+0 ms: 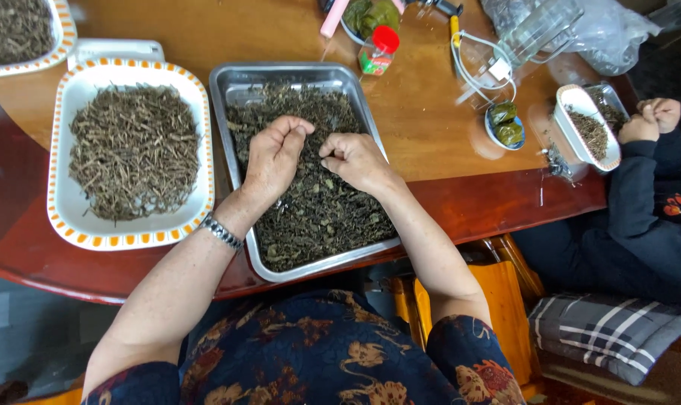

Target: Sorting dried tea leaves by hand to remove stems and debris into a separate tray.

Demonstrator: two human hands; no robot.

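Observation:
A metal tray (234,84) full of dark dried leaves (318,217) lies on the wooden table before me. My left hand (274,156) hovers over the leaves with fingers curled, pinching a few bits. My right hand (353,160) is beside it, fingertips pinched on small leaf pieces. The two hands almost touch above the tray's middle. To the left stands a white tray with an orange-patterned rim (63,217), heaped with dried stems (134,150).
Another person sits at the right, hands (650,118) over a small white dish of dried stems (589,127). Further back are a red-capped bottle (378,50), a small bowl of green leaves (505,124), plastic bags (580,30) and another patterned tray (25,34). The table edge (505,202) curves near me.

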